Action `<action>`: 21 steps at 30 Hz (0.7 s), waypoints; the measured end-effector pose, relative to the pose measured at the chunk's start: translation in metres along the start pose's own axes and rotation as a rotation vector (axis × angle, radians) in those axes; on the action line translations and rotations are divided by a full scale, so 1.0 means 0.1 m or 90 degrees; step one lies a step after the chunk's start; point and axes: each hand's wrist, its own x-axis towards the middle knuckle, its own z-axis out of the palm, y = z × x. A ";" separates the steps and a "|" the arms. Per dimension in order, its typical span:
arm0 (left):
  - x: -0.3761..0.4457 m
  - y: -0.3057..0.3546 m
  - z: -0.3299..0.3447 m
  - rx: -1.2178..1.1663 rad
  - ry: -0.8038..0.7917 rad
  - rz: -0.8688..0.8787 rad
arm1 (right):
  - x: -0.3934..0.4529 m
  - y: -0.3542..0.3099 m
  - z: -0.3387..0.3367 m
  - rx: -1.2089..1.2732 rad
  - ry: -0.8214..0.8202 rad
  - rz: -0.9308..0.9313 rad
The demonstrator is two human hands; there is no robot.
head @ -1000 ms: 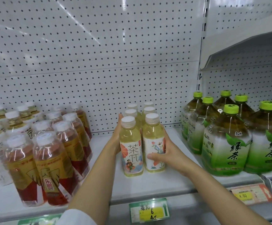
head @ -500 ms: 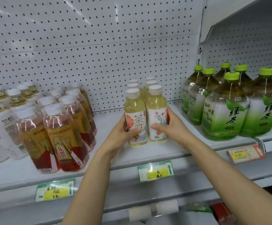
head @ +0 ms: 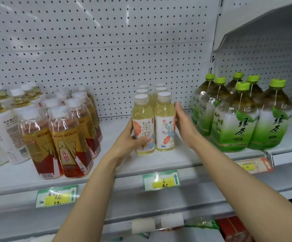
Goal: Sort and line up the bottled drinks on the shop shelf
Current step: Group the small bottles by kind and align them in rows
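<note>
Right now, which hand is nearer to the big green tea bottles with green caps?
Right. The right hand lies flat between the front right pale tea bottle and the green tea bottles. The left hand grips the front left pale bottle, farther away.

Right hand let go — fingers straightened.

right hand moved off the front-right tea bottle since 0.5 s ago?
Yes. The right hand gripped the front-right bottle then; now its straight fingers lie beside it, shifted right toward the green-cap bottles.
</note>
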 end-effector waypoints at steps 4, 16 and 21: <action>0.02 0.04 0.02 0.008 0.014 -0.014 | 0.19 -0.15 0.02 0.103 0.050 0.038; -0.13 0.20 0.16 0.181 0.079 -0.039 | 0.12 0.05 0.13 -0.028 0.159 -0.058; -0.52 0.21 0.27 0.482 0.264 0.032 | -0.31 0.08 0.15 -0.308 0.310 -0.366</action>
